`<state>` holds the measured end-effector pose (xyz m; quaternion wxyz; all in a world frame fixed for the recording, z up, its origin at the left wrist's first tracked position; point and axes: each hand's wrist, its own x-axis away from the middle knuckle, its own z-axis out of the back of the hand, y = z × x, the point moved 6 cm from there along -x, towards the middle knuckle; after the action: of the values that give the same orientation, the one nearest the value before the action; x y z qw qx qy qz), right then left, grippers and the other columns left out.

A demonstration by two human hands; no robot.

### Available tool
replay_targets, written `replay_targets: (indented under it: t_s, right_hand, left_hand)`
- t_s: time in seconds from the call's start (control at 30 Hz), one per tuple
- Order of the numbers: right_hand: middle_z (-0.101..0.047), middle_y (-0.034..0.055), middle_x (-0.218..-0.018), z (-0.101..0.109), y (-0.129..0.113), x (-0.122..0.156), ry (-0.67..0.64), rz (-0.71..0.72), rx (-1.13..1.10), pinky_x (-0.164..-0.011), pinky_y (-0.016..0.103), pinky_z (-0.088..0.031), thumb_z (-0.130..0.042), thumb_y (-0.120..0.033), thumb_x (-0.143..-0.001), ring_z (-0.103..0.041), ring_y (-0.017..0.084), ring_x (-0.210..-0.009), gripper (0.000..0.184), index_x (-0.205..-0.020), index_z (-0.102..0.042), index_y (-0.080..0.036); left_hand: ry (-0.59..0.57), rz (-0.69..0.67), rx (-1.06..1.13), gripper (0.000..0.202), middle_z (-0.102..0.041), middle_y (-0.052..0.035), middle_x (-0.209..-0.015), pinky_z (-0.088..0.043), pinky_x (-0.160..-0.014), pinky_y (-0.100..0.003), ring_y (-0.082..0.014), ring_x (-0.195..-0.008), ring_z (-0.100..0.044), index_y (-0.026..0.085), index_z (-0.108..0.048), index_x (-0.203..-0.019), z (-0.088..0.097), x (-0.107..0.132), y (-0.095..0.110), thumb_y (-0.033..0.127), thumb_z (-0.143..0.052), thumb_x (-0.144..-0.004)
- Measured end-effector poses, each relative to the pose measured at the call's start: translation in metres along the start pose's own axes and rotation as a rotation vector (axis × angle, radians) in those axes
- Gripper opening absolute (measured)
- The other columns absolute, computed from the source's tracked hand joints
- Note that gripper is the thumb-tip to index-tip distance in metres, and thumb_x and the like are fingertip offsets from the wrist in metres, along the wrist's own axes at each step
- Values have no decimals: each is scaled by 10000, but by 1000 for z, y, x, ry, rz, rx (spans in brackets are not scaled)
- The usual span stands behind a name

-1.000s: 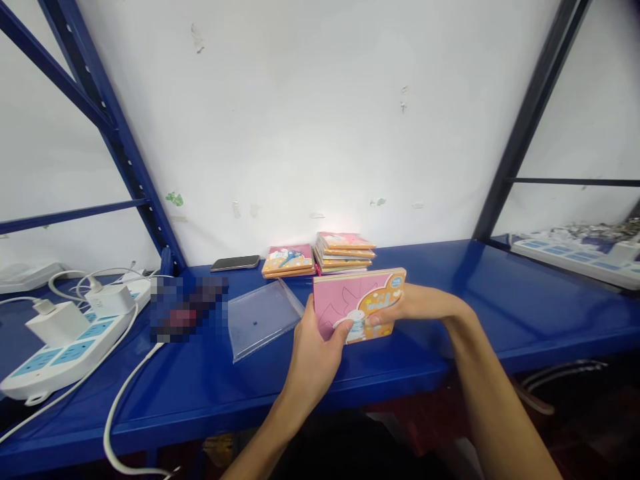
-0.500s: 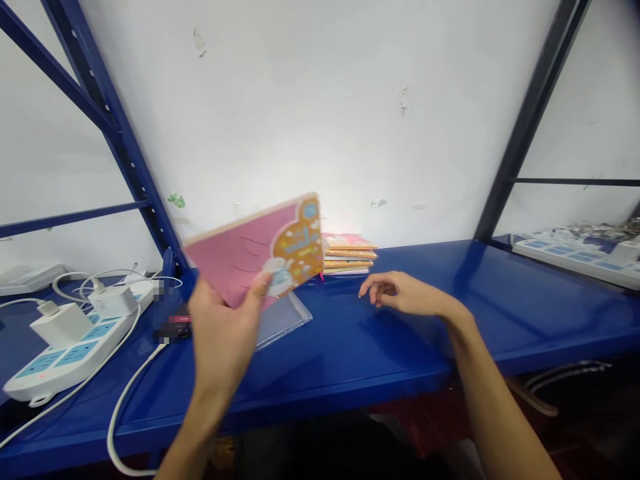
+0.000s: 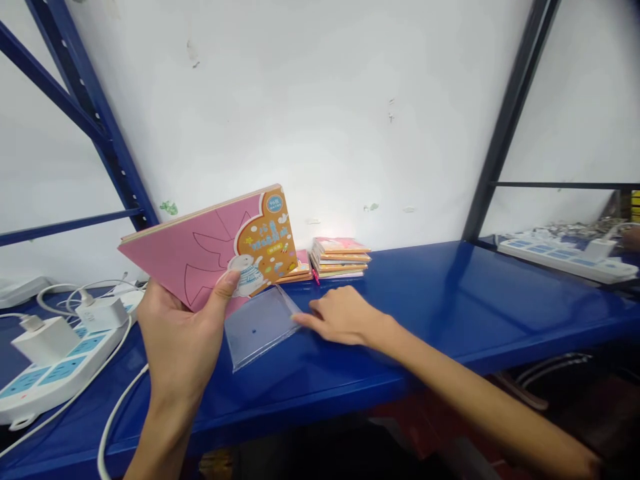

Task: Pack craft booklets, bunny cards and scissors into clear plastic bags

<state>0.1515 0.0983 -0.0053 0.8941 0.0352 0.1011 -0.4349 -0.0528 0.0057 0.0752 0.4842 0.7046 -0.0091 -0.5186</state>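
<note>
My left hand [image 3: 187, 333] is closed around a thin pink booklet [image 3: 205, 240], thumb across its front and fingers behind. Its cover has an orange panel with a cartoon animal, and it is held up tilted above the table. Below it a clear plastic sleeve [image 3: 260, 327] lies flat on the blue tabletop. At the sleeve's right edge is my right hand [image 3: 343, 317], thumb on the edge and the other fingers curled in. Beyond the hands, a stack of similar booklets [image 3: 343, 257] lies near the wall, with more booklets [image 3: 301, 268] beside it, partly hidden by the held one.
A white power strip [image 3: 65, 367] with plugged-in chargers and white cables [image 3: 113, 407] occupies the left side. Blue rack posts [image 3: 95, 120] frame the table [image 3: 430, 300]. Another power strip [image 3: 565, 257] sits at the far right, behind the dark post.
My left hand has moved left with the booklet, uncovering more of the sleeve. My right hand has come left and down to the sleeve's edge. The view has shifted slightly.
</note>
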Motion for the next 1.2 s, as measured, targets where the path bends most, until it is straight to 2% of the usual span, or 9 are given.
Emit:
replay_targets:
  t_s: [0.07,0.13,0.23,0.33,0.57,0.7,0.87,1.0,1.2]
  right_hand:
    - [-763,206,-827,-11,-15,-16,-3,17,86,-733,399,-460,-282,-688,-1004,-716,325,-767,775,-854,-788,-121]
    - [-770,203,-862,-17,-19,-27,15,26,91,-720,380,-446,-425,-565,-990,-717,323,-789,583,-895,-789,-120]
    - [-772,148,-853,-13,-6,-33,67,13,46,-673,337,-398,-495,-356,-960,-704,281,-767,341,-912,-765,-154]
    - [-757,104,-848,-2,17,-32,133,-6,-29,-656,316,-347,-460,-303,-994,-668,232,-734,303,-910,-720,-172]
    - [-706,103,-883,7,53,-39,214,-15,-256,-659,309,-304,-373,-376,-1068,-594,206,-751,355,-879,-597,-177]
    - [-661,46,-742,1,55,-43,202,30,-440,-663,300,-356,-335,-381,-1078,-587,185,-690,385,-821,-554,-197]
    - [-668,31,-680,-6,50,-44,112,111,-705,-617,285,-430,-324,-502,-1074,-622,162,-626,507,-760,-579,-197]
    - [-712,72,-755,-7,47,-44,33,141,-882,-534,276,-452,-338,-587,-1050,-626,152,-587,582,-760,-632,-177]
    - [-706,78,-738,-4,49,-47,-22,153,-1059,-561,288,-491,-343,-689,-1019,-654,169,-630,656,-990,-728,-158]
  left_hand:
    - [0,-12,-12,432,-755,-87,-1169,-580,-986,-545,-360,-1095,-713,244,-704,-1163,1,1,3,419,-831,-789]
    - [9,-23,-23,423,-760,-80,-1155,-588,-972,-542,-355,-1073,-721,247,-702,-1141,1,1,4,413,-838,-777]
    - [0,-41,-28,390,-768,-64,-1134,-614,-925,-517,-340,-1036,-734,262,-700,-1113,-1,1,5,412,-832,-778]
    - [-26,-55,-36,354,-767,-57,-1127,-621,-909,-506,-334,-1022,-737,271,-706,-1086,-4,1,3,418,-824,-787]
    - [-103,-4,-68,398,-741,-57,-1207,-580,-1011,-516,-345,-1125,-702,255,-679,-1151,-10,3,2,412,-814,-811]
    - [-94,11,-123,425,-740,-50,-1221,-576,-1025,-551,-358,-1142,-695,270,-680,-1173,-9,2,1,442,-814,-808]
    - [-106,26,-129,409,-749,-36,-1205,-593,-1018,-540,-358,-1134,-702,281,-697,-1148,-8,-2,0,448,-821,-796]
    - [-160,49,-117,441,-761,-41,-1173,-616,-976,-529,-355,-1088,-721,267,-697,-1179,-10,-4,-4,436,-820,-790]
    - [-239,59,-128,404,-780,-55,-1045,-659,-788,-480,-352,-939,-744,262,-727,-1135,-14,-3,-4,405,-816,-768]
